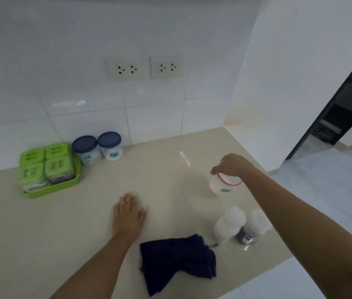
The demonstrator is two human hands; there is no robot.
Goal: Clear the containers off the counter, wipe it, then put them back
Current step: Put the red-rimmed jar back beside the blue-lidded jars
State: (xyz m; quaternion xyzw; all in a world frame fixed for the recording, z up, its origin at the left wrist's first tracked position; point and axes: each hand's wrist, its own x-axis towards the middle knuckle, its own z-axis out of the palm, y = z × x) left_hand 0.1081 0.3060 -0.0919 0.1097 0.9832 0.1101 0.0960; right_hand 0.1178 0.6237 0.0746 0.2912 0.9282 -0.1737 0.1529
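Note:
My right hand [232, 164] grips the top of a white jar with a red rim [221, 184], held tilted just above the beige counter [84, 212] at the right. Flat on the counter in the middle lies my left hand [128, 213], fingers spread, holding nothing. Two white-capped jars [230, 223] stand near the counter's right front edge, one with a dark lower part [248, 235]. Against the back wall stand two blue-lidded jars [85, 149] [110, 145]. A green tray [50, 187] with several green-lidded boxes sits at the back left. A dark blue cloth [177, 260] lies crumpled in front.
White tiled wall with two socket plates [124, 70] [166, 66] rises behind the counter. The counter ends at a diagonal edge on the right, with pale floor [332, 186] beyond and a dark doorway [343, 104] at far right.

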